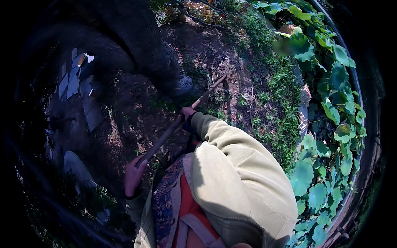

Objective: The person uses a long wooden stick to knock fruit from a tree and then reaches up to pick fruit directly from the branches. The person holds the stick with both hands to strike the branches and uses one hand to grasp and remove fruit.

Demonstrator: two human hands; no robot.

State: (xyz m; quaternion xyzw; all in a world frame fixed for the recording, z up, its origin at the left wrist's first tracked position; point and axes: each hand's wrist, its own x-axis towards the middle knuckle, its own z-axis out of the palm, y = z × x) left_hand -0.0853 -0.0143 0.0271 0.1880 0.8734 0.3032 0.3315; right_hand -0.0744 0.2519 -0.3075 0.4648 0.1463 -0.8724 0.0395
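So there's a long wooden pole (165, 134) slanting across the middle, near end on the left, far end reaching right over bare soil (242, 89) with leaf litter. Can't tell if that end touches the ground. Left hand (133, 173) is wrapped round the near end, thumb lying along the wood, with the wrist below it. Right hand (189, 111) is farther up the shaft, fingers curled tight around it, elbow bent so the khaki jacket (248, 173) sleeve comes across in front of the body. Under the jacket there's a blue garment (167, 194) with a swirly printed pattern, plus some red cloth (192, 200). Right of the soil is a strip of grass (285, 93), then big round lotus-like leaves (302, 177). Far left it's pretty dark: what looks like a thick tree trunk (136, 37), and pale flat slabs (73, 80) on the ground.
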